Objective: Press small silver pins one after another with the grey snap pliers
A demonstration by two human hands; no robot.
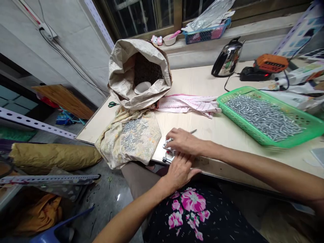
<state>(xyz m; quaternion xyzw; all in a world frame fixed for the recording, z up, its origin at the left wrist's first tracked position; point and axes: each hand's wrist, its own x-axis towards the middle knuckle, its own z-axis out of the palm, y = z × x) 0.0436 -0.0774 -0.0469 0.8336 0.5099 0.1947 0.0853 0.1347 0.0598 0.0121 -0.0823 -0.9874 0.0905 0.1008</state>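
Note:
At the table's front edge, my right hand (186, 141) bends over a small silvery metal device (167, 145), its curled fingers on it. Part of the device, including a black piece near the edge, shows left of the fingers; the rest is hidden. Just below, my left hand (179, 171) lies against the right one, fingers stretched forward and thumb apart, with its fingertips partly covered. A thin metal rod (193, 131) sticks out beyond my right hand. To the left, a patterned cloth (152, 135) bears many small metal pins (134, 133).
A green basket (253, 135) full of similar metal pieces stands on the right. Behind are an open sack (117, 64) with dark contents and a white bowl (142, 87), a pink-white cloth (187, 103), scissors (112, 104), a kettle (229, 57) and an orange battery (272, 63).

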